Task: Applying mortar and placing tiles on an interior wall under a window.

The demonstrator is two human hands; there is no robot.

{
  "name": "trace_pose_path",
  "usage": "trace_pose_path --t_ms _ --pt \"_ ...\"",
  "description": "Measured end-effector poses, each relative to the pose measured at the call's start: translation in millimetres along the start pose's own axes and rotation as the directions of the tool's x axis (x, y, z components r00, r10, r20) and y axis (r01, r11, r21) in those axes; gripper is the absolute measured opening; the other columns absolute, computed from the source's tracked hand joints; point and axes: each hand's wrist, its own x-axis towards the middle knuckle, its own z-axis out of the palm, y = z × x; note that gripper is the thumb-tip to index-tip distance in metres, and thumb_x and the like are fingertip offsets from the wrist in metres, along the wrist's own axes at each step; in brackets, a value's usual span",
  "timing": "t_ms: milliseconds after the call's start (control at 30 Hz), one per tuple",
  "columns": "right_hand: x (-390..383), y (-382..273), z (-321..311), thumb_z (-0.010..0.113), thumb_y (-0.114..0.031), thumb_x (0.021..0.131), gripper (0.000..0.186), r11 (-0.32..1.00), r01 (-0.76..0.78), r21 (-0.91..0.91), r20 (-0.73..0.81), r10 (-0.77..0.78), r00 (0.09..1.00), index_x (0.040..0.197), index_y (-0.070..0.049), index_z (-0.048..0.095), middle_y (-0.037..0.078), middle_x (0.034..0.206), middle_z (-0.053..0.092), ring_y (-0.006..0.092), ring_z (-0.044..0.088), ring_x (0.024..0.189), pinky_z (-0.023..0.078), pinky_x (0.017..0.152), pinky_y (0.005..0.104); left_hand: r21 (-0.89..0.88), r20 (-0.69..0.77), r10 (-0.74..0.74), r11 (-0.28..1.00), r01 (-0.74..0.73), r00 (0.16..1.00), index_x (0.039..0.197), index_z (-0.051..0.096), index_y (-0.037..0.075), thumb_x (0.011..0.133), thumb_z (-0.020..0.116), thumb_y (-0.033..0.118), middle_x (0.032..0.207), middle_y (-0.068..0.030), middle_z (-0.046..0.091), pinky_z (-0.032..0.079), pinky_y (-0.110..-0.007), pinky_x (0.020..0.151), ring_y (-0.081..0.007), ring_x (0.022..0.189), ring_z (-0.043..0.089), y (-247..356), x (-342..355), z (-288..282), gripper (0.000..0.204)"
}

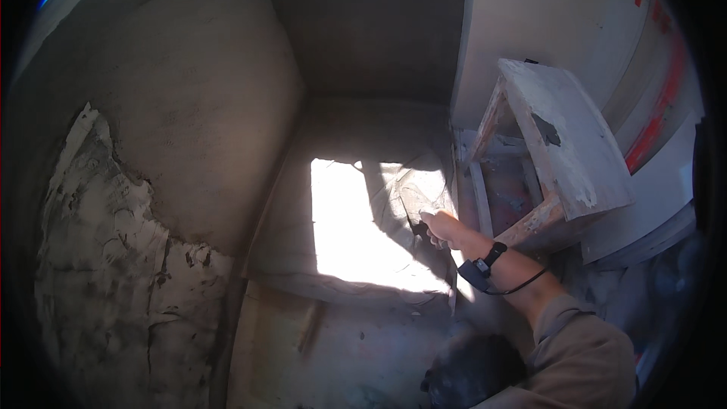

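Observation:
My right hand (439,229) reaches in from the lower right, its fingers curled closed. A small dark piece (420,229) shows at the fingertips; what it belongs to I cannot make out. The hand is over the right edge of a glaring sunlit patch (341,220) on a grey, rough-looking surface (284,235). Around my right wrist is a black band (496,251) with a small dark device (475,273) and a black cable (526,282). My left hand is out of view.
A plaster-smeared wooden step bench (572,132) stands tilted at the right, beside a pale panel with red marks (670,98). Grey plastered wall (204,98) rises at the left, with a patchy, ragged area (106,280) low down. A dark rounded shape (477,371) is at the bottom.

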Motion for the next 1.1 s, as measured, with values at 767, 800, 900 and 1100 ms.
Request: trace_pose_path --t_ms 767,800,900,1100 --pt "-31.1 -131.6 69.3 0.054 -0.02 0.087 0.034 0.524 0.69 -0.5 0.088 -0.762 0.642 0.117 -0.004 0.053 0.022 0.099 0.058 0.0373 0.058 0.087 0.048 0.078 0.043 -0.327 -0.023 0.217 0.921 -0.212 0.976 0.101 0.064 -0.003 0.085 0.063 0.01 0.085 -0.011 0.067 0.049 -0.028 0.074 -0.013 0.079 0.062 249.6 74.6 -93.7 0.021" --pt "-35.4 -137.9 67.3 0.056 -0.018 0.086 0.03 0.593 0.673 -0.442 0.093 -0.716 0.692 0.113 -0.003 0.055 0.021 0.1 0.058 0.0368 0.058 0.087 0.048 0.079 0.042 -0.363 -0.029 0.25 0.899 -0.243 0.968 0.101 0.063 -0.003 0.085 0.063 0.008 0.085 -0.0109 0.067 0.049 -0.028 0.075 -0.0118 0.081 0.061 265.8 58.3 -100.1 0.019" --pt "-39.5 -151.1 71.1 0.053 -0.014 0.084 0.024 0.451 0.62 -0.642 0.289 -0.607 0.74 0.102 -0.001 0.059 0.019 0.098 0.059 0.0294 0.057 0.09 0.047 0.075 0.04 -0.373 0.059 0.134 0.922 -0.103 0.989 0.101 0.061 -0.004 0.089 0.059 0.007 0.085 -0.0057 0.065 0.048 -0.024 0.072 -0.0093 0.078 0.06 300.0 -4.2 -117.7 0.017" --pt "-86.0 -149.3 76.8 0.046 -0.029 0.089 0.034 0.839 0.208 -0.503 0.284 -0.066 0.956 0.088 -0.001 0.064 0.025 0.091 0.061 0.0356 0.06 0.088 0.049 0.073 0.0434 -0.156 0.122 -0.016 0.987 0.035 0.992 0.095 0.066 -0.001 0.081 0.068 0.011 0.085 -0.0158 0.067 0.05 -0.03 0.074 -0.0193 0.079 0.065 342.2 -109.0 -161.7 0.019"
